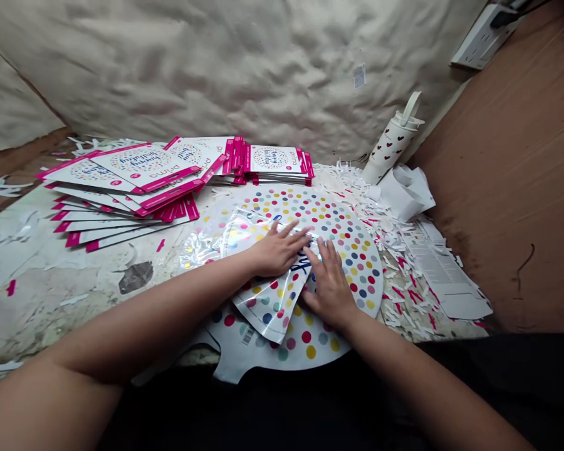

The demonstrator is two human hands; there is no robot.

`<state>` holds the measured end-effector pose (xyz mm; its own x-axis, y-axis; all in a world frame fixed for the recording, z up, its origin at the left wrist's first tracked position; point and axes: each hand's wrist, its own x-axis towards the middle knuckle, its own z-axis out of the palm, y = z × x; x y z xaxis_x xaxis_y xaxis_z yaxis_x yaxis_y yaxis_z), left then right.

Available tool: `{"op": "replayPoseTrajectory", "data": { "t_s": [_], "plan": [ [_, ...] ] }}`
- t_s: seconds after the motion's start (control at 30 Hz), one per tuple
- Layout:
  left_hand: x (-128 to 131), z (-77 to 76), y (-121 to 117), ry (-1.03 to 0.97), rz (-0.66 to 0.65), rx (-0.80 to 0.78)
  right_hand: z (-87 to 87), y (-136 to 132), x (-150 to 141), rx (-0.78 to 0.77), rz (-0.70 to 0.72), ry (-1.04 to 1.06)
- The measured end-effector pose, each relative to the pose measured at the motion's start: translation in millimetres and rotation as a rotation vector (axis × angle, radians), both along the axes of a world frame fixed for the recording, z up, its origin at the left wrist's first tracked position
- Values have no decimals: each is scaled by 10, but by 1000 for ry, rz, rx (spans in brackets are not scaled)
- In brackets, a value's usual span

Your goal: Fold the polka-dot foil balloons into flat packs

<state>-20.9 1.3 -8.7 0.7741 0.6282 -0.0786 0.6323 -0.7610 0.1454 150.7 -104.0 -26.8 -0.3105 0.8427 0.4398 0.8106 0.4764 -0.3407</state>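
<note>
Silver foil of a polka-dot balloon [357,269] is lying at lower centre of the frame, one part folded over and the rest left spread flat. It is pressed down by the left hand [277,250] and right hand [329,288], both open with fingers spread, nothing gripped. Pink-edged birthday packets [122,169] are piled at upper left.

"Happy Birthday" stands in script on the white packaging card [277,158] at the back of the pile, and the same words show at a tilt on the cards beside it. "Prima" runs in small print across the cards. Blue script on the polka-dot foil balloon [305,263] is partly covered and unreadable. The barcode [247,336] on the balloon and the fine print on the paper sheet [444,269] are too small to read.
</note>
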Motion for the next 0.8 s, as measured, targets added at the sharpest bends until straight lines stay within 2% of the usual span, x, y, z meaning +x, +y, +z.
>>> {"op": "replayPoseTrajectory", "data": {
  "t_s": [0.07, 0.13, 0.2, 0.33, 0.47, 0.6, 0.67, 0.73, 0.8],
  "plan": [
    [19, -13, 37, -7, -115, -41, 32, -21, -56, 173, 195, -72],
    [29, -22, 76, -3, -89, -75, 50, -50, -88, 282, 356, -138],
    [29, -21, 105, -3, -38, -79, 58, -64, -105, 316, 433, -175],
    [-38, 5, 110, -21, -52, -85, 78, -41, -86, 277, 536, -142],
    [-98, 39, 76, -20, -97, -90, 68, -37, -10, 212, 539, -39],
    [-65, 66, 24, 16, -58, -100, 50, -87, 59, 68, 615, 67],
    [-148, 61, 0, 26, -58, -108, 79, -99, 109, -112, 563, 197],
    [-383, 46, -11, 30, -39, -114, 135, -70, 166, -334, 376, 356],
    [-749, 48, -13, 29, 31, -125, 196, 11, 200, -574, 134, 507]
  ]
}}
